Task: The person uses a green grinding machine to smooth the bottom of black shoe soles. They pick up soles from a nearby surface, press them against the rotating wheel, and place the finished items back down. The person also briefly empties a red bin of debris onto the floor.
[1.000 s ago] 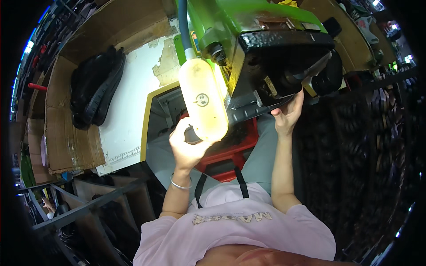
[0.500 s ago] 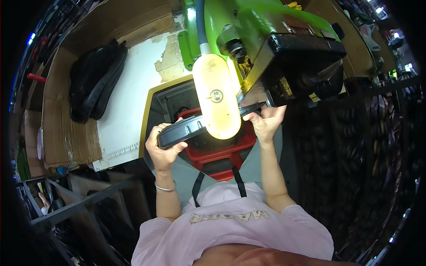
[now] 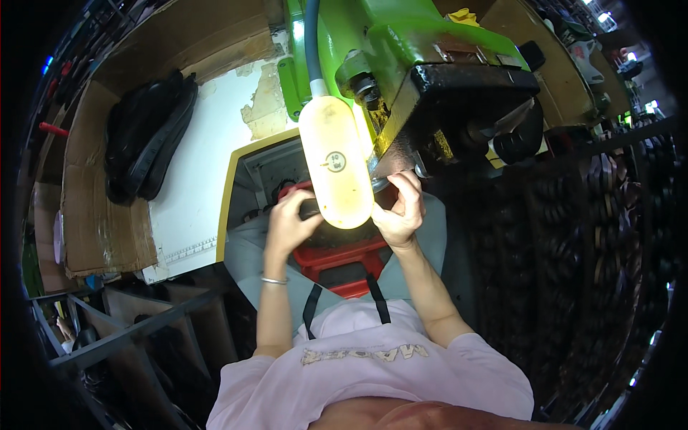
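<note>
My left hand (image 3: 287, 221) and my right hand (image 3: 398, 212) are both closed on a black shoe sole (image 3: 309, 208). They hold it up under the black head (image 3: 459, 107) of a green machine (image 3: 401, 36). A long yellowish lamp (image 3: 335, 172) hangs in front and hides most of the sole. Only its dark left end shows by my left fingers. A thin bracelet sits on my left wrist. Below my hands stands a red crate (image 3: 337, 259).
A pile of black soles (image 3: 143, 143) lies on a white surface at the left, beside cardboard sheets (image 3: 93, 215). Dark racks of stacked soles (image 3: 573, 251) fill the right side. A yellow-edged bin (image 3: 231, 193) sits under the machine. Metal shelving (image 3: 129, 330) stands at lower left.
My right hand came down from the machine head and took the sole's right end. Both hands then drew closer together and lifted the sole up behind the lamp.
</note>
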A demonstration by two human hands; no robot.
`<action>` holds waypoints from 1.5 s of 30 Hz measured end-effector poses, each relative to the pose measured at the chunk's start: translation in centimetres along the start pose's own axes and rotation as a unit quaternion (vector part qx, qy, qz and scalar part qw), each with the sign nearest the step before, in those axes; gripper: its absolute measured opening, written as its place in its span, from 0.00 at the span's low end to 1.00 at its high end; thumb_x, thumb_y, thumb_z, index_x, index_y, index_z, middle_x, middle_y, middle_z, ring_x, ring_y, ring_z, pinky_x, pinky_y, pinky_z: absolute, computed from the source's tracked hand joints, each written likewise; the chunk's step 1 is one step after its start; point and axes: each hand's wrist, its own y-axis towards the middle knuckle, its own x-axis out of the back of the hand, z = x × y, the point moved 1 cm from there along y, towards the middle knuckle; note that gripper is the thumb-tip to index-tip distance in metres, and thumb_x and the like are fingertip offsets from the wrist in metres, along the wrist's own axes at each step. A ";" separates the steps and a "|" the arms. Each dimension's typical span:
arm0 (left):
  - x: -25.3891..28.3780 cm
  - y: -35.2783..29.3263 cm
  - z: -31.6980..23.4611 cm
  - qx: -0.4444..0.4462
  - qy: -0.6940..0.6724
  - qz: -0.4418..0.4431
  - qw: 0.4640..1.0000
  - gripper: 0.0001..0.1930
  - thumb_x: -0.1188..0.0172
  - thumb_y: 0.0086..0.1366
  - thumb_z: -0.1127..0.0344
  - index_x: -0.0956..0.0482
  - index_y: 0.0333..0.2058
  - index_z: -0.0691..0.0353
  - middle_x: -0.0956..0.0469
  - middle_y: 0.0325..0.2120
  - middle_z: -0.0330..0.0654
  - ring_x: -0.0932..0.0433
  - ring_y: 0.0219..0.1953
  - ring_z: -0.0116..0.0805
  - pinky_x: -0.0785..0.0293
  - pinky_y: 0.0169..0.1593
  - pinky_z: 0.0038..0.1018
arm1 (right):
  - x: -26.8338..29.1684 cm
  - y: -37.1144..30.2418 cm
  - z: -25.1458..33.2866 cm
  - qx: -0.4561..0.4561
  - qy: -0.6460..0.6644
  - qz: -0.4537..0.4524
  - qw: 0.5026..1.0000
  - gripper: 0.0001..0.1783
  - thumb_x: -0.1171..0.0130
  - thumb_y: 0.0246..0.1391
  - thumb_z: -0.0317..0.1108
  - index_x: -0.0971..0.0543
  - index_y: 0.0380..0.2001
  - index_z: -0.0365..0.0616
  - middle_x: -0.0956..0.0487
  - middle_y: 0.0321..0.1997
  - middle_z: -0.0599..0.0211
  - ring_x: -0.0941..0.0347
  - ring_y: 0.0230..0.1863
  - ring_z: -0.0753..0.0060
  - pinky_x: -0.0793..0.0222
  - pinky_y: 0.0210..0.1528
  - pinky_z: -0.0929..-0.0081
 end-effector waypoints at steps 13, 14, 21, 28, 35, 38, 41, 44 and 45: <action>-9.5 0.2 -7.3 0.007 -0.296 -0.188 0.936 0.17 0.29 0.54 0.72 0.21 0.41 0.69 0.19 0.36 0.41 0.22 0.39 0.29 0.27 0.46 0.24 | 1.8 -13.0 -8.2 -0.584 0.553 -0.061 0.591 0.39 0.34 0.53 0.45 0.38 0.64 0.49 0.33 0.62 0.64 0.37 0.63 0.63 0.35 0.60 0.60; -10.1 0.0 -6.8 0.022 -0.335 -0.197 0.921 0.17 0.29 0.54 0.73 0.21 0.41 0.69 0.19 0.37 0.41 0.22 0.39 0.29 0.27 0.46 0.24 | 1.6 -13.6 -7.9 -0.598 0.601 -0.044 0.528 0.37 0.41 0.58 0.47 0.43 0.67 0.56 0.35 0.65 0.67 0.38 0.64 0.59 0.36 0.61 0.53; -10.1 -0.5 -6.1 0.014 -0.360 -0.242 0.901 0.18 0.29 0.52 0.78 0.25 0.41 0.68 0.22 0.37 0.42 0.23 0.39 0.30 0.27 0.47 0.25 | 6.5 -10.5 -8.0 -0.516 0.380 -0.148 0.753 0.31 0.40 0.59 0.31 0.40 0.63 0.48 0.32 0.59 0.60 0.31 0.58 0.63 0.28 0.55 0.59; -4.3 0.3 -5.8 -0.035 -0.282 -0.150 0.947 0.24 0.26 0.46 0.78 0.26 0.43 0.69 0.21 0.37 0.44 0.20 0.39 0.32 0.23 0.46 0.27 | 11.1 -2.5 -7.3 -0.356 0.086 -0.122 0.922 0.31 0.28 0.48 0.29 0.29 0.55 0.38 0.28 0.54 0.62 0.33 0.54 0.72 0.38 0.58 0.76; 2.3 -0.2 -7.5 -0.031 -0.189 -0.113 0.975 0.12 0.34 0.49 0.83 0.27 0.30 0.68 0.27 0.26 0.38 0.27 0.27 0.23 0.28 0.32 0.20 | 9.6 2.1 -3.3 -0.277 0.111 -0.022 0.954 0.32 0.28 0.46 0.26 0.29 0.55 0.35 0.26 0.50 0.62 0.25 0.44 0.74 0.27 0.48 0.77; 2.3 -2.3 -5.2 0.036 -0.314 -0.139 0.939 0.14 0.32 0.50 0.84 0.29 0.31 0.66 0.29 0.30 0.38 0.29 0.31 0.23 0.30 0.34 0.18 | 8.7 2.3 -2.1 -0.260 0.125 -0.007 0.957 0.33 0.26 0.41 0.23 0.28 0.53 0.33 0.26 0.51 0.58 0.24 0.45 0.69 0.25 0.47 0.74; 3.2 -3.9 -2.8 0.015 -0.311 -0.159 0.937 0.14 0.31 0.52 0.80 0.29 0.32 0.66 0.29 0.29 0.37 0.28 0.32 0.23 0.29 0.35 0.19 | 7.2 2.3 -1.4 -0.219 0.121 0.006 0.968 0.34 0.25 0.36 0.21 0.27 0.51 0.32 0.26 0.52 0.56 0.24 0.47 0.68 0.24 0.47 0.74; 4.1 -5.5 -0.6 0.013 -0.346 -0.156 0.925 0.14 0.29 0.53 0.76 0.29 0.31 0.64 0.30 0.29 0.37 0.28 0.32 0.25 0.24 0.50 0.32 | 5.3 1.7 -0.9 -0.192 0.080 0.033 0.978 0.36 0.21 0.30 0.25 0.25 0.47 0.33 0.23 0.50 0.51 0.23 0.48 0.61 0.26 0.50 0.69; 4.3 -5.8 0.0 0.005 -0.364 -0.156 0.918 0.14 0.29 0.53 0.75 0.29 0.31 0.64 0.30 0.29 0.37 0.28 0.32 0.25 0.23 0.53 0.36 | 4.7 1.5 -0.8 -0.163 0.072 0.030 0.983 0.36 0.20 0.29 0.27 0.24 0.47 0.33 0.21 0.49 0.53 0.23 0.47 0.61 0.26 0.50 0.69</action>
